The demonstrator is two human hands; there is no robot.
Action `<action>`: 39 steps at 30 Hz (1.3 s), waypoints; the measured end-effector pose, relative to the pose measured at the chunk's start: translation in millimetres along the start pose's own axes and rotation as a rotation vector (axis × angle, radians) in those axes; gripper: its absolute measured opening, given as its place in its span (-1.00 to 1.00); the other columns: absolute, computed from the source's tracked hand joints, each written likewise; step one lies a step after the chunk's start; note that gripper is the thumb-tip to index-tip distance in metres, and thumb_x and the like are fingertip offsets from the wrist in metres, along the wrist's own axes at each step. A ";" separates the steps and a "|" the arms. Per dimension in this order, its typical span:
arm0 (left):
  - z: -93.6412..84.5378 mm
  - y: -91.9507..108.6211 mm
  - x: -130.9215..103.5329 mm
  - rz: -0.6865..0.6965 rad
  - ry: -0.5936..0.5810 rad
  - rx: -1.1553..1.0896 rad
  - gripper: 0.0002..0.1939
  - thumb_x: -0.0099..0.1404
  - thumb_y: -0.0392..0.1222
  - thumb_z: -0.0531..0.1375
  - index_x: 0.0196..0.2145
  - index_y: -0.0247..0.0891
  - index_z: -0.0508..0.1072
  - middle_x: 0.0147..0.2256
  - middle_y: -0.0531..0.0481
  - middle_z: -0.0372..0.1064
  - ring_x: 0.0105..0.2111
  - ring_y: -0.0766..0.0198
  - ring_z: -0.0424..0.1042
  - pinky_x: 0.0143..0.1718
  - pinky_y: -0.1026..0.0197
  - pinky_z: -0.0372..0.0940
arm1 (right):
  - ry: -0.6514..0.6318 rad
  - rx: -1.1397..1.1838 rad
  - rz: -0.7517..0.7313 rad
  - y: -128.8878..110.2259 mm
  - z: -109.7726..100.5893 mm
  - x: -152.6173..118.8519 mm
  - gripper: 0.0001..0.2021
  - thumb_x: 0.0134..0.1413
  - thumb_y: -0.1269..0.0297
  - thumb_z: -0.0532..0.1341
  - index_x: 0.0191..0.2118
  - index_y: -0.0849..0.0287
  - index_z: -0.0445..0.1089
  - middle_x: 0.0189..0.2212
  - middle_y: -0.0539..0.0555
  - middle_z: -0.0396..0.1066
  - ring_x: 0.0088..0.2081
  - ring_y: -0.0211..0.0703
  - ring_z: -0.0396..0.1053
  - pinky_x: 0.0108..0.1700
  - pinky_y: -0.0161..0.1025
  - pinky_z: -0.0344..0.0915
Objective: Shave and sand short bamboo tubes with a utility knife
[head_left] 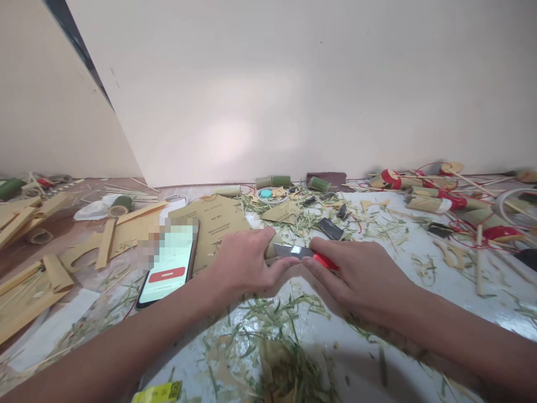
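In the middle of the view, my left hand [247, 260] is closed around a short pale piece of bamboo [271, 252], most of it hidden by my fingers. My right hand [361, 274] grips a utility knife [302, 253] by its red handle. The blade points left and its tip meets or overlaps the bamboo. My left thumb lies along the lower side of the blade, close to my right fingertips. Thin green bamboo shavings [272, 319] are scattered on the white sheet [348, 341] below both hands.
A lit phone [168, 268] lies on the left beside brown sandpaper [218, 224]. Cut bamboo pieces [281, 181] stand near the pale wall [293, 95]. Bamboo parts with red string [453, 198] are heaped at right; wooden strips [104, 243] lie at left. A yellow label [157, 392] is at the bottom.
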State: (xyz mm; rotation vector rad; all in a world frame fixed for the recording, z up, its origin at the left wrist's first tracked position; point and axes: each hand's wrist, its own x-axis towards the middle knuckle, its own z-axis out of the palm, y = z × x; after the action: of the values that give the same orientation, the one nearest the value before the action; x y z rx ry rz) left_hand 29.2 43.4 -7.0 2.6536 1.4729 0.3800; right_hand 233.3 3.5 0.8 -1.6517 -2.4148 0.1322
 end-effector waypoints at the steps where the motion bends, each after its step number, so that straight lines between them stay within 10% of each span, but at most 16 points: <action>1: 0.2 0.0 0.2 -0.008 -0.002 0.001 -0.49 0.26 0.34 -0.01 -0.41 -0.21 0.28 -0.53 0.00 0.34 -0.52 0.19 0.30 -0.51 0.18 0.02 | -0.001 0.000 0.010 -0.3 0.0 0.2 -0.71 0.25 0.09 -0.05 -0.46 0.10 0.08 -0.68 -0.06 0.18 -0.62 -0.24 0.06 -0.51 -0.27 -0.15; 14: -2.4 0.8 4.2 -0.103 0.042 0.004 -0.43 0.33 0.34 -0.13 -0.44 -0.20 0.29 -0.51 -0.03 0.35 -0.49 0.16 0.32 -0.47 0.16 0.04 | 0.011 0.224 0.205 5.5 -7.3 10.3 -0.65 0.31 0.03 -0.13 -0.47 0.08 0.03 -0.66 -0.08 0.16 -0.59 -0.21 0.15 -0.50 -0.28 -0.02; 26: 1.8 -2.5 0.8 0.037 0.022 -0.067 -0.44 0.20 0.39 0.00 -0.41 -0.21 0.32 -0.48 0.01 0.37 -0.49 0.18 0.29 -0.48 0.17 0.04 | -0.184 0.113 -0.160 13.8 -9.0 6.8 -0.67 0.34 0.06 -0.15 -0.39 0.10 0.11 -0.57 -0.04 0.23 -0.56 -0.21 0.12 -0.47 -0.25 -0.07; 39: 3.1 -4.5 -1.1 0.085 0.046 -0.069 -0.45 0.20 0.39 0.02 -0.41 -0.22 0.26 -0.50 0.02 0.33 -0.51 0.23 0.23 -0.49 0.21 -0.04 | -0.283 0.124 -0.186 10.8 -10.6 2.8 -0.71 0.35 0.11 -0.15 -0.37 0.08 0.10 -0.63 -0.08 0.14 -0.60 -0.22 0.07 -0.52 -0.26 -0.11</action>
State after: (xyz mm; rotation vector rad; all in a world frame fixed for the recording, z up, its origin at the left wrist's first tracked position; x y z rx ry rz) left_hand 25.7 45.0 -11.1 2.6759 1.3364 0.4924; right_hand 244.4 9.6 9.3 -1.4293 -2.6874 0.5062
